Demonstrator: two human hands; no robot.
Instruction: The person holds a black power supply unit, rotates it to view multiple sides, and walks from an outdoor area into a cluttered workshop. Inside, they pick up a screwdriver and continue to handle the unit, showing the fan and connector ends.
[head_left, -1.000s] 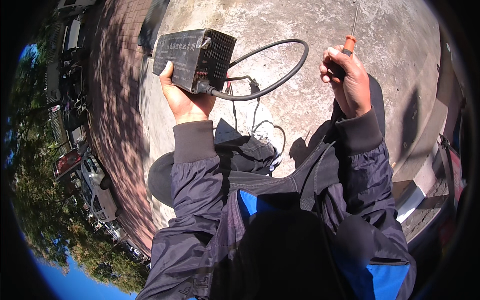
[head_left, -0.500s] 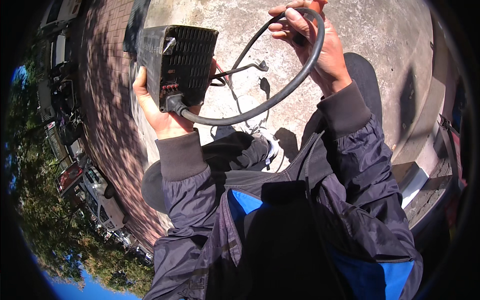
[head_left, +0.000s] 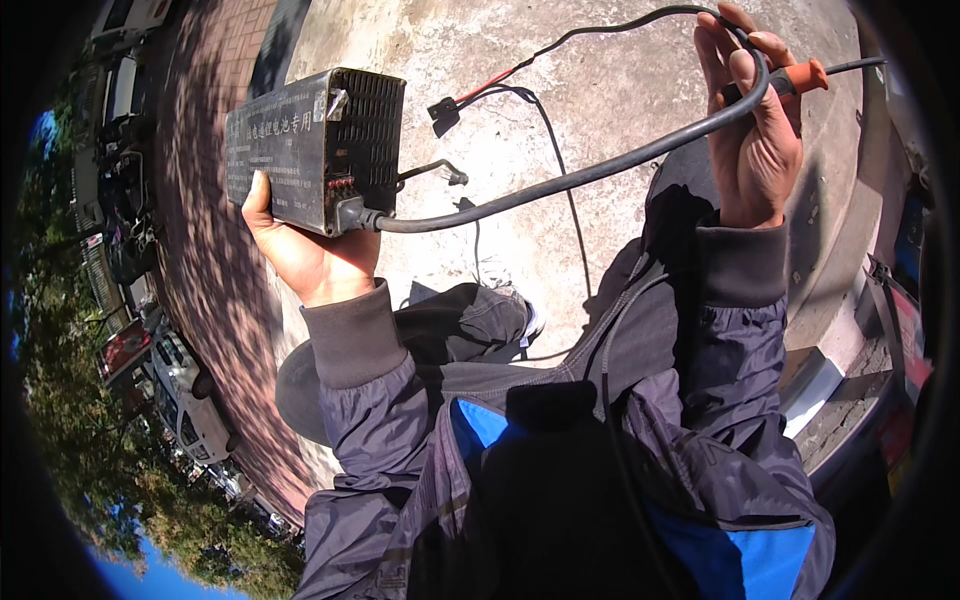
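Note:
My left hand [head_left: 310,250] is closed around the lower side of a black battery charger [head_left: 290,150], a vented box with pale print; my thumb lies on its printed face. A thick black cable [head_left: 560,185] leaves the charger's lower corner and arcs up to my right hand [head_left: 755,140]. That hand grips the cable with its fingers bent, along with an orange flared piece [head_left: 803,77] whose dark end is hidden in the palm. A red-and-black lead [head_left: 560,40] runs from near my fingers to a small black connector [head_left: 441,112]. A short black plug [head_left: 455,174] sticks out behind the charger.
Sunlit concrete [head_left: 620,110] lies beneath my hands, with my bent knees and a pale shoe [head_left: 530,320] below. Brick paving [head_left: 215,200], a parked car [head_left: 185,395] and trees are at the left. A stone kerb [head_left: 840,270] edges the right side.
My right hand has moved right and slightly down, stretching the cable's loop into a long arc. The charger has shifted left and turned, showing its printed face. The red-and-black lead now shows in full.

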